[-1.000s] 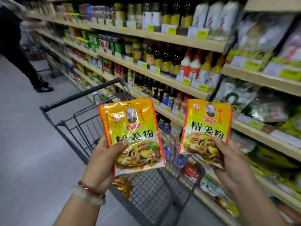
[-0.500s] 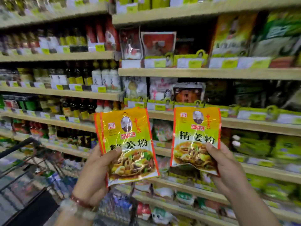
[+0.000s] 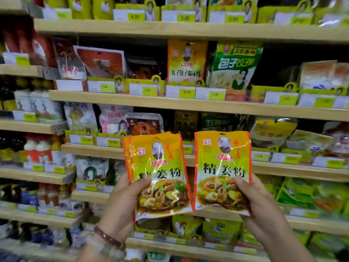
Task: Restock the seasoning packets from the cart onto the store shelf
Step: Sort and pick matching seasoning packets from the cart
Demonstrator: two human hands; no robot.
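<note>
Blurring away at the far left, bottles (image 3: 40, 108) on the wooden store shelves (image 3: 188, 104) are too soft to read. Next, the left hand (image 3: 122, 203) pinches glossy yellow-and-orange seasoning packets (image 3: 158, 173), thumb across the front low on the packet, the fingers hidden behind; a second edge peeks out behind the left side, so it seems more than one, count unclear. Just beside, nearly touching, the right hand (image 3: 258, 205) grips a single matching yellow packet (image 3: 222, 171) by its lower right corner, thumb on front, the fingers behind unseen. Both packets are upright before the shelves. Green pouches (image 3: 311, 193) at right are smeared.
</note>
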